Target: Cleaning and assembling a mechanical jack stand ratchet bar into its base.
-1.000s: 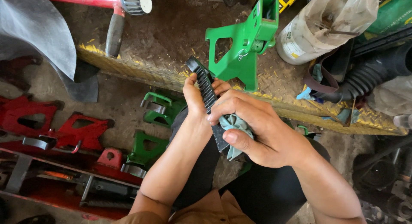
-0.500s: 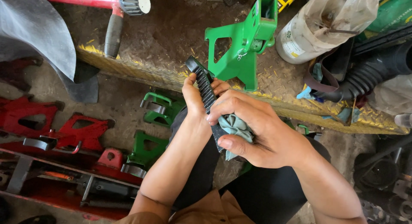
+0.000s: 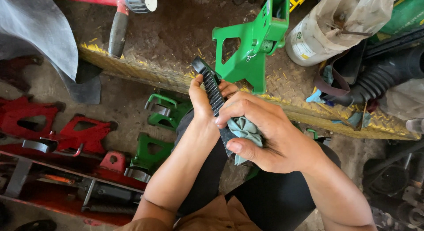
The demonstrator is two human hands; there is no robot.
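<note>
Toothed black rack bar (image 3: 212,87), a narrow ridged metal strip, stands tilted between both hands above the person's lap, its upper end reaching toward the yellow-edged step (image 3: 132,69). The left hand (image 3: 201,100) is closed around the bar's upper part, thumb on one side and fingers wrapped behind. The right hand (image 3: 260,131) is curled shut on a grey-green rag (image 3: 245,131) and presses it against the bar's lower part, thumb underneath and fingers folded over the cloth.

Just beyond the hands a green metal bracket (image 3: 249,49) stands upright on the dusty step. To its right sits a white canister (image 3: 309,41) under a clear plastic bag, next to a black corrugated hose (image 3: 384,78). A red handle with a black grip (image 3: 118,34) lies at the upper left, beside a grey sheet (image 3: 35,32). On the floor to the left are small green brackets (image 3: 152,153) and several red brackets (image 3: 84,133), lying close together.
</note>
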